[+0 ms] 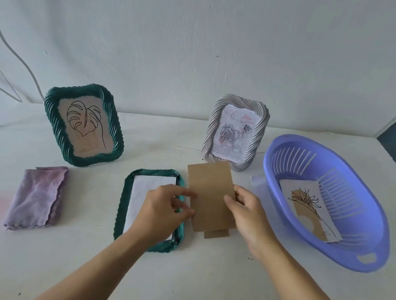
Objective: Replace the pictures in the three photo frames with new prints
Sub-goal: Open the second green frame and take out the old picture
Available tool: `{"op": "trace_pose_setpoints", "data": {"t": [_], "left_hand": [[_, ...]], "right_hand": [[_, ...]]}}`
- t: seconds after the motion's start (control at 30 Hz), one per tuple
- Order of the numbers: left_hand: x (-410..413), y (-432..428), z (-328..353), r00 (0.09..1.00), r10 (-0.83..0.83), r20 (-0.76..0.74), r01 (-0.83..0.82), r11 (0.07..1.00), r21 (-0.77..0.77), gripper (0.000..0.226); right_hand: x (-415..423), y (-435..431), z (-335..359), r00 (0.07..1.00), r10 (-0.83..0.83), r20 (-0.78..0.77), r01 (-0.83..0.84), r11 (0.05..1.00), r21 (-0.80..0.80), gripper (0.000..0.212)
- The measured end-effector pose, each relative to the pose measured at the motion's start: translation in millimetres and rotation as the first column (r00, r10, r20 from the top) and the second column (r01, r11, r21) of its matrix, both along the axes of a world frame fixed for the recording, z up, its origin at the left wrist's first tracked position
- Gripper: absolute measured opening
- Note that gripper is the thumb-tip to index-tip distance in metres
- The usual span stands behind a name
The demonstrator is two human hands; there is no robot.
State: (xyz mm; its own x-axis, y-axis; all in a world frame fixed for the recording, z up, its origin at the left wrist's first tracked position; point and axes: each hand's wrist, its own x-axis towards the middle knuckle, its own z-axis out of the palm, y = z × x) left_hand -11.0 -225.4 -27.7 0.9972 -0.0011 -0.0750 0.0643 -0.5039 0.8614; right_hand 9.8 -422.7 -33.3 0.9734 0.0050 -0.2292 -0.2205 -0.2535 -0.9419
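Left hand (165, 209) and right hand (248, 215) each pinch the backing (208, 189), grips closed on its edges, beside a face-down frame (123, 203).

We take this for a home: a scuffed white table (199, 277) against a plain painted wall (207, 36), bearing a lilac plastic basket (372, 225) (the household sort) and a folded purple cloth (37, 196).

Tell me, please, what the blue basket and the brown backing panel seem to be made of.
Blue basket: probably moulded plastic, smooth with a slight sheen, walls slotted. Brown backing panel: apparently matte cardboard or thin fibreboard, flat, stiff, uncoated.
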Motion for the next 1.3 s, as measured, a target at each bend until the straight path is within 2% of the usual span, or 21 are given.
{"op": "trace_pose_setpoints", "data": {"t": [0.13,0.2,0.27,0.33,0.43,0.53,0.67,0.73,0.8,0.9,0.97,1.17,1.3], "left_hand": [[0.0,-8.1,-11.4,0.977,-0.135,0.163,0.101,0.974,0.201,0.028],[1.0,-11.6,-15.2,0.952,-0.200,0.230,0.131,0.949,0.287,0.020],[2.1,-15.6,-18.0,0.938,-0.230,0.259,0.129,0.926,0.355,0.010],[4.3,-18.2,-22.7,0.935,-0.248,0.253,0.129,0.903,0.409,0.004],[8.8,-18.5,-29.1,0.934,-0.299,0.194,0.173,0.857,0.486,0.005],[10.8,-18.8,-30.1,0.920,-0.355,0.166,0.222,0.822,0.525,0.013],[11.6,-17.2,-31.8,0.902,-0.409,0.140,0.251,0.759,0.601,0.013],[11.6,-16.5,-33.5,0.891,-0.430,0.146,0.250,0.733,0.632,0.021],[11.6,-15.2,-35.3,0.882,-0.445,0.158,0.242,0.714,0.657,0.019],[11.1,-12.3,-37.6,0.885,-0.416,0.209,0.187,0.730,0.658,0.009],[10.6,-11.2,-38.9,0.882,-0.406,0.238,0.165,0.741,0.651,0.011],[8.3,-4.8,-36.1,0.884,-0.421,0.202,0.186,0.713,0.676,0.040],[3.2,0.4,-35.3,0.874,-0.448,0.187,0.214,0.701,0.681,0.037]], "right_hand": [[4.6,-2.3,-9.3,0.993,0.091,0.075,-0.054,0.917,-0.396,0.023],[5.1,-4.1,-13.9,0.983,0.155,0.101,-0.079,0.843,-0.532,0.037],[3.3,-5.7,-15.1,0.978,0.186,0.099,-0.091,0.794,-0.601,0.052],[0.6,-7.0,-14.0,0.975,0.206,0.080,-0.109,0.763,-0.638,0.062],[-1.4,-7.8,-16.2,0.967,0.244,0.068,-0.133,0.718,-0.683,0.064],[-2.6,-6.3,-20.4,0.959,0.268,0.088,-0.126,0.686,-0.716,0.054],[-5.8,-5.5,-20.5,0.948,0.298,0.109,-0.110,0.630,-0.769,0.037],[-7.7,-5.3,-20.9,0.939,0.324,0.114,-0.119,0.617,-0.778,0.036],[-8.5,-6.1,-22.7,0.931,0.337,0.141,-0.107,0.620,-0.777,0.036],[-9.7,-5.9,-26.2,0.925,0.347,0.156,-0.091,0.600,-0.795,0.032],[-10.5,-4.7,-28.6,0.917,0.368,0.154,-0.087,0.562,-0.822,0.032],[-1.9,3.0,-29.2,0.860,0.422,0.288,0.028,0.524,-0.851,0.010],[1.6,9.9,-29.5,0.848,0.443,0.292,0.018,0.527,-0.850,0.019]]}}
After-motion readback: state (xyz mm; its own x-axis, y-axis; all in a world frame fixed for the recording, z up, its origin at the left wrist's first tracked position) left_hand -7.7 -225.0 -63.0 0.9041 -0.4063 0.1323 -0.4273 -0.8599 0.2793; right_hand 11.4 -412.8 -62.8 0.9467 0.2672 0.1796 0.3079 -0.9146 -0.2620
